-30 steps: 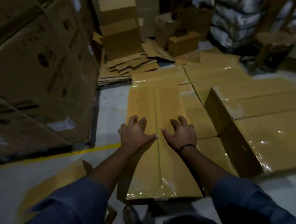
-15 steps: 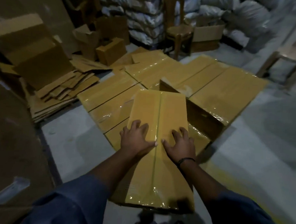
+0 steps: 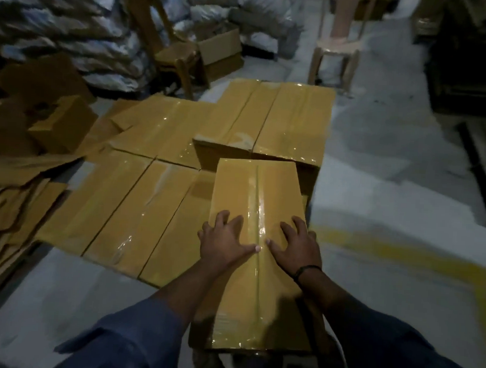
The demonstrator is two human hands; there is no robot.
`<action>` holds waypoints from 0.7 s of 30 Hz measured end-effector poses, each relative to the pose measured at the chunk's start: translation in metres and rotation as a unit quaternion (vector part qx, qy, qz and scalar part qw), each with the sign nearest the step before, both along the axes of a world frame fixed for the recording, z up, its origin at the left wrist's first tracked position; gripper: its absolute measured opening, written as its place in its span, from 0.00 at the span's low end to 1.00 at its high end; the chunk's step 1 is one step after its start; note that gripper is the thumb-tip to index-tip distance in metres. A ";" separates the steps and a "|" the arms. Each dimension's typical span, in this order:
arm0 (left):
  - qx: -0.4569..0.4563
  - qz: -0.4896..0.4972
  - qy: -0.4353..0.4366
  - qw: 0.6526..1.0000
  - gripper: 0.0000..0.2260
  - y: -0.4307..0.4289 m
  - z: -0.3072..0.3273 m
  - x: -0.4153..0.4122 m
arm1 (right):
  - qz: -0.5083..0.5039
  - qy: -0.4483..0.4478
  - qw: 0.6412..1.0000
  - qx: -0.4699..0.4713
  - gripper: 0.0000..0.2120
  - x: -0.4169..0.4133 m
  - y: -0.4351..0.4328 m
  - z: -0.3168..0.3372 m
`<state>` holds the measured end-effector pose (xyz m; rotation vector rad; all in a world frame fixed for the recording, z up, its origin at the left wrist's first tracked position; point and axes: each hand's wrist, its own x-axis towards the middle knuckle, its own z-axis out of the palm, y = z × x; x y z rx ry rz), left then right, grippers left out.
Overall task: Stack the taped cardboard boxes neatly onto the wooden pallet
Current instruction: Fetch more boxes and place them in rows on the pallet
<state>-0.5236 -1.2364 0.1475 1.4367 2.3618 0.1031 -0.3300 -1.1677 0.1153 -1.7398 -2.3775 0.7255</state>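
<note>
A long taped cardboard box [image 3: 257, 190] is in front of me, its far end close to the raised boxes [image 3: 281, 121] of a second layer. My left hand [image 3: 223, 240] and my right hand [image 3: 296, 245] lie on its glossy top with fingers spread, one on each side of the centre tape seam. A flat lower layer of several taped boxes [image 3: 139, 206] spreads to the left and beyond. The pallet under them is hidden.
Flattened cardboard [image 3: 6, 213] is piled at the left. Behind the boxes stand a wooden chair [image 3: 170, 50], an open carton [image 3: 221, 47], a plastic stool [image 3: 337, 53] and stacked sacks [image 3: 62, 19]. A yellow floor line [image 3: 401, 254] runs on the right.
The view has swung right and the box has moved with both hands toward the right end of the stack, up to the raised boxes. The hands keep the same hold on its top.
</note>
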 end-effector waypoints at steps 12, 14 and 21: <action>0.000 -0.164 -0.043 0.986 0.43 0.003 -0.035 -0.051 | -0.131 0.037 0.990 -0.037 0.30 -0.020 -0.056 -0.042; 0.004 -0.178 -0.059 0.982 0.42 0.010 -0.043 -0.057 | -0.141 0.032 0.989 -0.042 0.29 -0.023 -0.053 -0.044; -0.003 -0.183 -0.133 0.974 0.39 0.026 -0.075 -0.072 | -0.129 0.013 0.989 -0.066 0.26 -0.024 -0.035 -0.061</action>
